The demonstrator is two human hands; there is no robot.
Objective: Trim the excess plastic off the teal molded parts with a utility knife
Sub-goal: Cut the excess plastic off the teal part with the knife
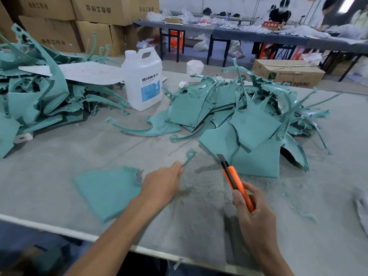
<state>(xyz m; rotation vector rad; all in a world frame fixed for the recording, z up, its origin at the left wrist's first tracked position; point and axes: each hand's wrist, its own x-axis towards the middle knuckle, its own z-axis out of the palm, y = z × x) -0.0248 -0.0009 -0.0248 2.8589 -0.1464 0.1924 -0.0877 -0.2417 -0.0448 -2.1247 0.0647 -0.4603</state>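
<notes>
A flat teal molded part [107,193] sits near the front edge of the tabletop [59,170], left of centre. Its ragged rim and a thin looped strip [189,156] point toward the far edge. Whether it rests flat or is lifted cannot be told.

The left hand [161,184] grips the part on its right side, fingers curled over the rim at the root of the strip. Just to the right, the right hand [253,212] holds an orange utility knife [237,184], fingers wrapped round the handle. The blade [220,156] is extended and aimed at the far edge. Its tip overlaps the nearest sheet of the right pile [254,124], though contact cannot be told.

Teal shavings [199,188] litter the grey surface between the hands. The right pile of teal parts spreads toward the right edge. A second heap, the left pile [39,96], crowds the far left corner with a pale cardboard sheet [79,73] lying on top. Between the piles, near the far edge, stands a white jug [142,78] labelled DEXCON.

Beyond the tabletop, brown cartons [95,14] are stacked at the back left. Workers [278,13] sit at a long dark table [258,36] strewn with small white items.
</notes>
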